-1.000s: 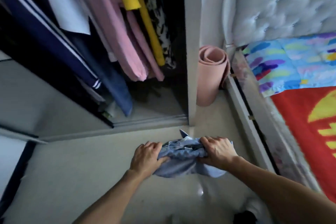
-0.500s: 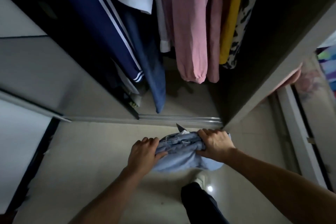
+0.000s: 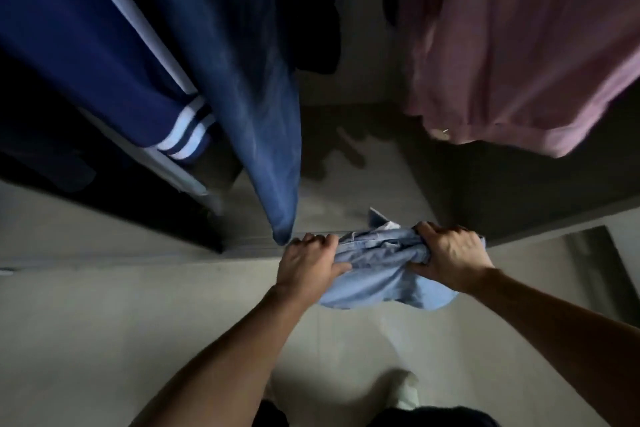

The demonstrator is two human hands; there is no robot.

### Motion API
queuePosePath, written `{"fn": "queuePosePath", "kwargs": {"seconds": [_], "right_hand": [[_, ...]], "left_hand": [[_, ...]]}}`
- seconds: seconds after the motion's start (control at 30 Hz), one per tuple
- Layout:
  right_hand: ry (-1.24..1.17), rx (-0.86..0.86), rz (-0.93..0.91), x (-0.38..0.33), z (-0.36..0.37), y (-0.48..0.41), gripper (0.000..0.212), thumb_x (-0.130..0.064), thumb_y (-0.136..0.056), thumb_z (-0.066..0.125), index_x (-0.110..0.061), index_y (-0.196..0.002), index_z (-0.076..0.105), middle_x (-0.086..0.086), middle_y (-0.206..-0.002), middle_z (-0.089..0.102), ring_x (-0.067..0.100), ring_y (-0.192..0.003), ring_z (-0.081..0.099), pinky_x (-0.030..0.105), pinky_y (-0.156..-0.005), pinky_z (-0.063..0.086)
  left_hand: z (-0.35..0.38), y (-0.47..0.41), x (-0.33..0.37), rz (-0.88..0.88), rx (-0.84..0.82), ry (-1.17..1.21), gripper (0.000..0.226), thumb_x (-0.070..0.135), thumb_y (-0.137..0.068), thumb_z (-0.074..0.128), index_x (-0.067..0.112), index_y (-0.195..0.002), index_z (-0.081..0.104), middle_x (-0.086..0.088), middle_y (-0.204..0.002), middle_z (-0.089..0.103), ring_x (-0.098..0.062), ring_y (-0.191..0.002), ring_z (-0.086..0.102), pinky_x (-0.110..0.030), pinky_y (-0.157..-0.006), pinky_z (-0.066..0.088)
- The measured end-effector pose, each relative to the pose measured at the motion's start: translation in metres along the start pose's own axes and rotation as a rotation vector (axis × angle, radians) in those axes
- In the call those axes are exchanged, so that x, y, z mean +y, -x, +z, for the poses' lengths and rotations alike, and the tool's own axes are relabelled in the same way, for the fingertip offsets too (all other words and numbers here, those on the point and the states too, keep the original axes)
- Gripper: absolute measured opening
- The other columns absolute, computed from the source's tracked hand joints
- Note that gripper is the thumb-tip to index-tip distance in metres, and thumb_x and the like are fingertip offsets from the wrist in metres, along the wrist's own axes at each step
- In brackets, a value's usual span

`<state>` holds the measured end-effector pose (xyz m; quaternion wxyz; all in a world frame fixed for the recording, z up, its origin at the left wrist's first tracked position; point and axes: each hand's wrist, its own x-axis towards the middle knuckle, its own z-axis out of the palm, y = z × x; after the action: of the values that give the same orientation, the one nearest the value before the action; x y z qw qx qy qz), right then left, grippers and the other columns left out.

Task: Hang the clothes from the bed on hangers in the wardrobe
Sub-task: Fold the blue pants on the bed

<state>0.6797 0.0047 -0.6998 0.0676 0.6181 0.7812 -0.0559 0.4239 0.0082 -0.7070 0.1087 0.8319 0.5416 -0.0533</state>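
The view has swung off the bed and closed in on the wardrobe [image 3: 519, 204]: a second ago the bed and its headboard filled the right side, half a second ago only a sliver of them showed, and now the hanging clothes fill the upper frame. That reads as the carry nearly over — the person stands at the wardrobe's threshold, and the next need is likely a free hanger, though none shows here.

The task's garment, a light blue denim shirt [image 3: 381, 274], is bunched between both hands just in front of the wardrobe's bottom track, at the same spot in the person's reach as before. One collar point sticks up towards the wardrobe.

The left hand [image 3: 308, 263] clamps the shirt's left end, fingers curled over the top and pressed together, thumb laid along the fold. The right hand [image 3: 450, 256] grips the right end the same way — knuckles up, fingers closed over a thick wad of cloth, thumb pinching from the near side. Neither grip has loosened.

Inside the wardrobe, dark blue jeans [image 3: 249, 87] hang to the left of centre, their hem just beside the left hand, with a navy striped jacket [image 3: 114, 55] further left. A pink garment [image 3: 519, 45] hangs to the right.
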Motion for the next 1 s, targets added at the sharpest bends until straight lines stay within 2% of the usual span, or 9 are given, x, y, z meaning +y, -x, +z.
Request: {"fn": "queuePosePath", "kwargs": {"seconds": [0.13, 0.23, 0.37, 0.6, 0.67, 0.73, 0.8, 0.87, 1.0], "right_hand": [[0.017, -0.020, 0.106, 0.018, 0.057, -0.060, 0.060, -0.061, -0.069, 0.072, -0.022, -0.113, 0.058, 0.006, -0.100, 0.072, 0.034, -0.089, 0.068, 0.036, -0.067, 0.049], [-0.002, -0.031, 0.166, 0.035, 0.093, -0.102, 0.061, -0.064, -0.072, 0.067, -0.027, -0.118, 0.054, 0.005, -0.113, 0.069, 0.032, -0.102, 0.065, 0.036, -0.076, 0.050], [0.024, 0.018, 0.200, 0.052, 0.146, -0.161, 0.066, -0.069, -0.068, 0.067, -0.027, -0.118, 0.054, 0.009, -0.114, 0.067, 0.032, -0.104, 0.064, 0.037, -0.080, 0.049], [0.200, 0.339, 0.196, 0.061, 0.231, -0.226, 0.073, -0.064, -0.077, 0.059, -0.020, -0.135, 0.046, 0.011, -0.135, 0.052, 0.031, -0.127, 0.044, 0.051, -0.106, 0.027], [0.181, 0.467, 0.187, 0.058, 0.246, -0.224, 0.068, -0.058, -0.081, 0.056, -0.017, -0.135, 0.049, 0.015, -0.142, 0.047, 0.034, -0.136, 0.038, 0.057, -0.109, 0.024], [0.104, 0.495, 0.193, 0.055, 0.259, -0.208, 0.068, -0.064, -0.086, 0.040, -0.019, -0.136, 0.049, 0.014, -0.144, 0.046, 0.032, -0.137, 0.037, 0.058, -0.109, 0.026], [0.016, 0.392, 0.184, 0.054, 0.282, -0.183, 0.075, -0.074, -0.088, 0.021, -0.026, -0.139, 0.046, 0.009, -0.147, 0.044, 0.029, -0.138, 0.036, 0.056, -0.109, 0.029], [-0.028, 0.251, 0.167, 0.058, 0.310, -0.162, 0.083, -0.080, -0.084, 0.009, -0.033, -0.146, 0.037, 0.004, -0.154, 0.034, 0.025, -0.143, 0.029, 0.053, -0.109, 0.030], [-0.049, 0.187, 0.197, 0.067, 0.345, -0.164, 0.087, -0.084, -0.078, 0.001, -0.040, -0.152, 0.013, 0.000, -0.162, 0.012, 0.021, -0.148, 0.014, 0.049, -0.114, 0.026]], "left_hand": [[0.063, -0.082, -0.022, 0.012, 0.023, 0.034, 0.050, 0.057, -0.088, 0.052, 0.016, -0.116, 0.049, -0.012, -0.110, 0.066, -0.031, -0.102, 0.062, -0.035, -0.074, 0.042], [0.097, -0.136, -0.035, 0.006, 0.009, 0.017, 0.051, 0.058, -0.088, 0.052, 0.016, -0.118, 0.048, -0.013, -0.111, 0.066, -0.032, -0.103, 0.061, -0.034, -0.072, 0.039], [0.139, -0.198, -0.060, -0.036, 0.071, 0.011, 0.059, 0.059, -0.089, 0.049, 0.017, -0.130, 0.044, -0.013, -0.121, 0.061, -0.032, -0.115, 0.055, -0.037, -0.089, 0.040], [0.199, -0.249, -0.096, -0.117, 0.280, 0.011, 0.049, 0.042, -0.093, 0.051, 0.020, -0.136, 0.044, -0.013, -0.133, 0.051, -0.032, -0.125, 0.045, -0.043, -0.104, 0.031], [0.213, -0.245, -0.099, -0.094, 0.413, -0.070, 0.046, 0.037, -0.091, 0.054, 0.018, -0.132, 0.048, -0.015, -0.133, 0.049, -0.034, -0.123, 0.043, -0.045, -0.101, 0.031], [0.234, -0.229, -0.091, -0.049, 0.549, -0.029, 0.044, 0.043, -0.087, 0.053, 0.017, -0.123, 0.057, -0.017, -0.126, 0.053, -0.037, -0.113, 0.048, -0.049, -0.093, 0.039], [0.263, -0.203, -0.072, 0.001, 0.464, 0.041, 0.060, 0.061, -0.085, 0.037, 0.025, -0.128, 0.055, -0.014, -0.136, 0.048, -0.037, -0.119, 0.047, -0.053, -0.095, 0.039], [0.294, -0.185, -0.057, 0.019, 0.243, 0.058, 0.077, 0.075, -0.079, 0.021, 0.036, -0.143, 0.036, -0.008, -0.155, 0.027, -0.035, -0.139, 0.028, -0.058, -0.105, 0.026], [0.326, -0.210, -0.070, 0.019, 0.121, -0.073, 0.084, 0.078, -0.073, 0.003, 0.044, -0.149, 0.004, -0.002, -0.161, -0.001, -0.028, -0.148, 0.000, -0.058, -0.113, 0.009]]}}
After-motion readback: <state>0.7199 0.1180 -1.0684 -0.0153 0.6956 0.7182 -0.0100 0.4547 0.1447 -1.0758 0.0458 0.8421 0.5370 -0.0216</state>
